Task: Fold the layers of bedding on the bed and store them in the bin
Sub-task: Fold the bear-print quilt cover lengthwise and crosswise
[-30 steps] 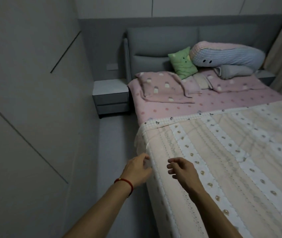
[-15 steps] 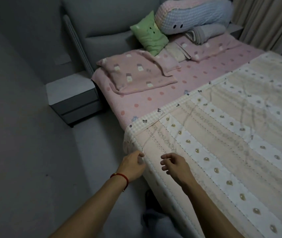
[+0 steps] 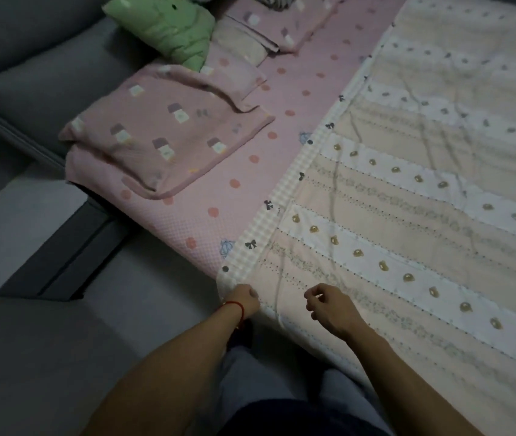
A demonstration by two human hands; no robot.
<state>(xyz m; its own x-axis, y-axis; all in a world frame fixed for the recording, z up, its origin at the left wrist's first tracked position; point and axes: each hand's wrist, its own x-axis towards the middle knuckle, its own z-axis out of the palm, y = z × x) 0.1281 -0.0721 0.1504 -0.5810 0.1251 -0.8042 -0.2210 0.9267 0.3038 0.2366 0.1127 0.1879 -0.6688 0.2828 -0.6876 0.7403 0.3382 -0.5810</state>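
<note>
Left hand [image 3: 244,302] with red wrist cord gripping the striped quilt [image 3: 407,215] at its near corner, right hand [image 3: 329,309] loosely curled just beside, holding nothing, resting on quilt, pink dotted sheet [image 3: 250,146] beyond, pink pillow [image 3: 165,130], green cushion [image 3: 168,29] farthest

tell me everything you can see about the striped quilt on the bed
The striped quilt lies spread flat over the pink dotted sheet, lightly creased. It looks like soft quilted cotton: beige and white bands with small motifs, and a checked border carrying tiny bows. Its near corner hangs over the bed edge, where the left hand grips it; the right hand is over it alongside.
</note>
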